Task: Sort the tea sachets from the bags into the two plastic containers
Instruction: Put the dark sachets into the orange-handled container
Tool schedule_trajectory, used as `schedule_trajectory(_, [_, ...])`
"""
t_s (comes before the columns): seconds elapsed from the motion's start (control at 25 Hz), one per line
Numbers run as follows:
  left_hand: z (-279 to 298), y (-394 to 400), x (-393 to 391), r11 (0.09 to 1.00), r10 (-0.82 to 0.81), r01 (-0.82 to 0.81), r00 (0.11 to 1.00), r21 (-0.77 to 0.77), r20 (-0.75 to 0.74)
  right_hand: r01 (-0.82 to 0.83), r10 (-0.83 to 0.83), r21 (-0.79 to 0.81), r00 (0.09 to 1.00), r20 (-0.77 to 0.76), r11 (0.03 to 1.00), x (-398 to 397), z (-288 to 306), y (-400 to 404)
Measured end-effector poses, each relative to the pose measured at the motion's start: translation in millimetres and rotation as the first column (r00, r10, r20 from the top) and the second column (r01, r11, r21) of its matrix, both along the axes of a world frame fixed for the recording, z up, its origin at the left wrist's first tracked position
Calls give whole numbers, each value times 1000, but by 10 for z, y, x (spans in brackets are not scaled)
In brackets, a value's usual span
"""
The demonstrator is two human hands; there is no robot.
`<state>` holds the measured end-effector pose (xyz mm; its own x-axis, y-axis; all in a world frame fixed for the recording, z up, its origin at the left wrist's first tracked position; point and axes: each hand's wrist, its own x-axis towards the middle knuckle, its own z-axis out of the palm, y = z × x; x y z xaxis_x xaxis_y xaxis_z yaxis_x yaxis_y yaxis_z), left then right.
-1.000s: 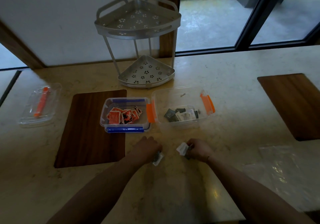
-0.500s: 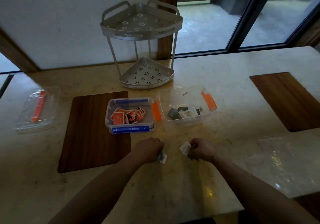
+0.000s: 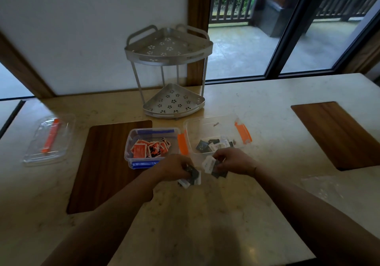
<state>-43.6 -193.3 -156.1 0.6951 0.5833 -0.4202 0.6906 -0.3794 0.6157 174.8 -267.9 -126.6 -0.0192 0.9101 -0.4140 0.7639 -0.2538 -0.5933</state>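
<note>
Two tubs part-filled: orange sachets (image 3: pixel 151 148) in blue tub (image 3: pixel 131 142), dark and white sachets (image 3: pixel 213 145) in orange tub (image 3: pixel 207 121); sorting looks mostly done
My left hand (image 3: pixel 171 168) curled round small dark-white bunch (image 3: pixel 190 178), low over counter (image 3: pixel 205 214)
My right hand (image 3: pixel 233 160) pinching second bunch (image 3: pixel 213 166) at orange tub's near wall
Left, I judge: drop both bunches in
Empty bag (image 3: pixel 329 187) lies at right, near counter edge
Rack (image 3: pixel 170 76) behind tubs, lid (image 3: pixel 49 140) far left; open counter in front of me
</note>
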Motion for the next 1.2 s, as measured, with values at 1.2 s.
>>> schedule_trajectory(1.2, [-41, 882, 1560, 910, -173, 369, 749, 187, -639, -439, 515, -270, 711, 478, 857, 675, -469, 1350])
